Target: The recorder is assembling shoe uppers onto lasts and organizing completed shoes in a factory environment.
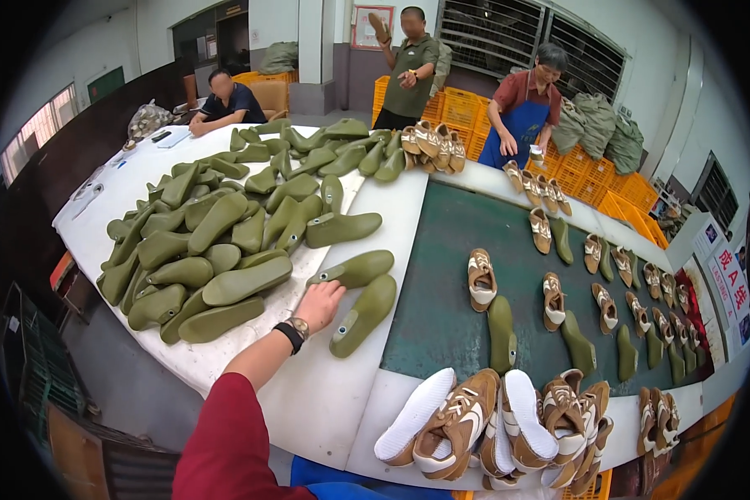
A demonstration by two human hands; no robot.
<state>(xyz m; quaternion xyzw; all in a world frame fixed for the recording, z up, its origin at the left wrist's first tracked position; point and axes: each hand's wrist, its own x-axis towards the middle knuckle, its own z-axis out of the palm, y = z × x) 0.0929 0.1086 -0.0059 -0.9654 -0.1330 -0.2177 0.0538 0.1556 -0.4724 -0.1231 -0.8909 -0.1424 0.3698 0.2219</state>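
My left hand (318, 308), with a dark band and a watch at its wrist, reaches across the white table. Its fingers are curled at the heel end of a green shoe last (358, 268) and appear to grip it. Just to the right of the hand, a second green last (365, 317) lies on the white surface. A large heap of green lasts (221, 225) covers the table to the left and beyond. My right hand is out of view.
A green belt (442, 242) on the right carries brown-and-white sneakers (481, 279) beside lasts. More sneakers (457, 425) with white insoles stand at the near edge. Across the table are a seated person (229, 100), a standing person (412, 71) holding a shoe, and an aproned person (525, 108).
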